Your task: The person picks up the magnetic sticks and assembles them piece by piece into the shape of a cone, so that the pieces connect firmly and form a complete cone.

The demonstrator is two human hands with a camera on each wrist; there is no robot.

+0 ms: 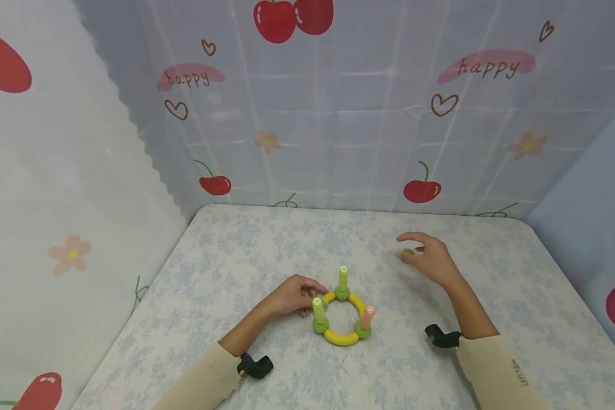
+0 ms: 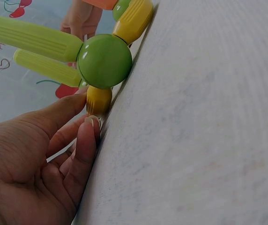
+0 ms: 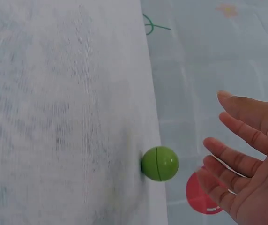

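A toy ring of curved yellow pieces [image 1: 342, 339] and green balls lies on the table, with two light green rods [image 1: 343, 278] and one pink-orange rod [image 1: 368, 316] standing up from the balls. My left hand [image 1: 291, 296] is at the ring's left side; its thumb and fingertips pinch a yellow curved piece [image 2: 99, 100] beside a green ball [image 2: 105, 61]. Farther back on the right, my right hand [image 1: 431, 259] hovers with fingers spread around a loose green ball [image 3: 160, 163]. In the right wrist view a gap shows between that ball and the fingers.
The table [image 1: 225, 250] wears a pale blue flowered cover. Behind it hangs a curtain [image 1: 338, 114] printed with cherries, with more sheeting at both sides. A black wrist device [image 1: 256, 366] sits at the left cuff, another black wrist device [image 1: 442, 336] at the right.
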